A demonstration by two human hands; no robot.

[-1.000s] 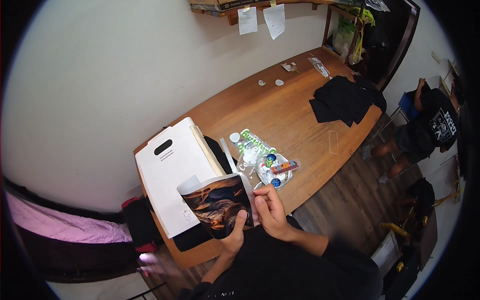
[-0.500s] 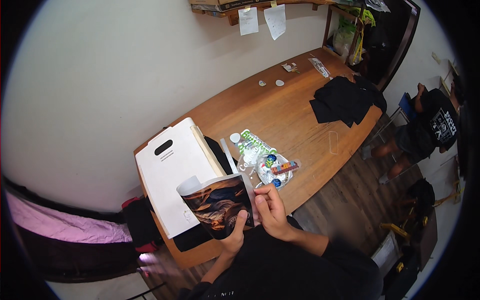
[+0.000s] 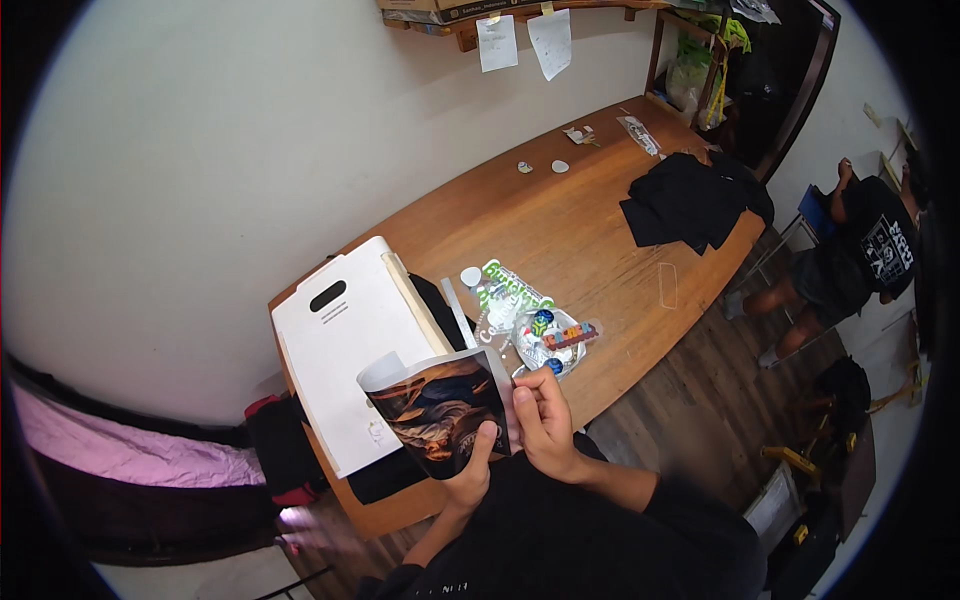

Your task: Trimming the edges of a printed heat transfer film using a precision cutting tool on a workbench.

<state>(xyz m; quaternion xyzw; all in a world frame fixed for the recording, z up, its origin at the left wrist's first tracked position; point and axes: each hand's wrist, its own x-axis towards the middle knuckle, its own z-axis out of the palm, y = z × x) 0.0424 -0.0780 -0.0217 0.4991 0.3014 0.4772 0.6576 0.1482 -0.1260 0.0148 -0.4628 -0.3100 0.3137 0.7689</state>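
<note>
One curled printed sheet (image 3: 440, 415) is up in the air, dark and fiery on its face, pale where the far edge rolls over, and look, it's held from two sides! The left hand (image 3: 470, 482) clamps its lower edge, thumb flat across the picture, the fingers hidden behind. Over on the other side, the right hand (image 3: 543, 425) pinches the right-hand edge between thumb and forefinger, remaining fingers tucked in. All this over the near end of a white slab (image 3: 335, 345) with a dark oblong slot, lying on black cloth (image 3: 385, 482) upon the wooden table (image 3: 590, 230). Just beyond the hands sit a green-and-white lettered cut-out (image 3: 517, 283) and a clump of clear plastic (image 3: 540, 358). Farther along, black garments (image 3: 683, 205) lie heaped, and off to the right a person (image 3: 875, 240) in a black shirt stands, back turned.
</note>
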